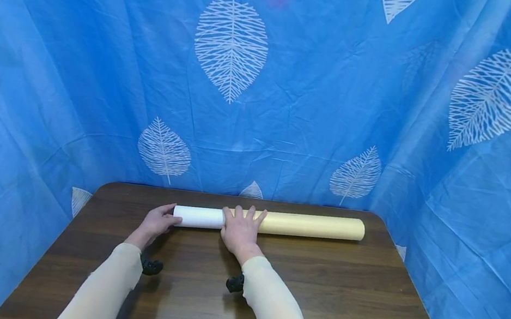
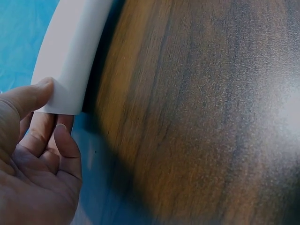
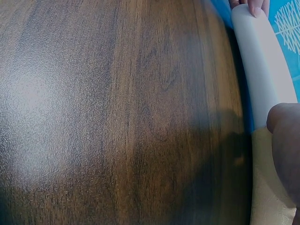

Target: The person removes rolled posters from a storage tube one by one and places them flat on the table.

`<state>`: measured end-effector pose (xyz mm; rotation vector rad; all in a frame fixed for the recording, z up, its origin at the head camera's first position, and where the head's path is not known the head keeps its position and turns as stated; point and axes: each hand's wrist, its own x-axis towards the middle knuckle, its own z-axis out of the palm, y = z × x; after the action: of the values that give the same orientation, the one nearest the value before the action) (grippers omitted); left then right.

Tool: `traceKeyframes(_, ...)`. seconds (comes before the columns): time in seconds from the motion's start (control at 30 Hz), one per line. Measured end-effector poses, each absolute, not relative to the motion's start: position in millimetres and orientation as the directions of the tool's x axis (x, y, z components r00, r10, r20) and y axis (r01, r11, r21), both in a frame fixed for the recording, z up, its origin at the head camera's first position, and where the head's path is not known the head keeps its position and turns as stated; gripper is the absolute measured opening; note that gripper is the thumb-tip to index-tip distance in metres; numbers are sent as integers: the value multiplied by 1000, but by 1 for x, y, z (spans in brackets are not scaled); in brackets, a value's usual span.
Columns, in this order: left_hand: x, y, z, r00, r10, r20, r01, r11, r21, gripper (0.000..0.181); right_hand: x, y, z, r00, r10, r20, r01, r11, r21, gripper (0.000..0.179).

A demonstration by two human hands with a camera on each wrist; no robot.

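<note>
A long roll lies across the far part of the table, with a white section on the left and a pale yellow section on the right. My left hand pinches the white end: in the left wrist view the thumb presses on the outside and fingers reach under or into the end. Spread fingers of my right hand rest on top of the roll where white meets yellow. The right wrist view has the right thumb at that seam; most of that hand is out of frame.
The dark wood-grain table has rounded far corners. Blue curtain with white leaf prints surrounds its back and sides, close behind the roll. Dark wrist-worn devices sit below both wrists.
</note>
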<state>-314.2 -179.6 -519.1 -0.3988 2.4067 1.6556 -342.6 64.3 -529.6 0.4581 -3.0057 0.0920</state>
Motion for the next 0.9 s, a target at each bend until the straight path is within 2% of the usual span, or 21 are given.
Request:
traceKeyframes(0.2, -315, -182, -521, -940, -118, -321, -342, 334, 878, 70, -344, 64, -531, -953, -293, 76, -297, 954, -48, 55)
traceKeyframes(0.9, -310, -183, -513, -941, -108, -321, -338, 356, 871, 71, -344, 66, -533, -947, -298, 115, -301, 954, -4, 54)
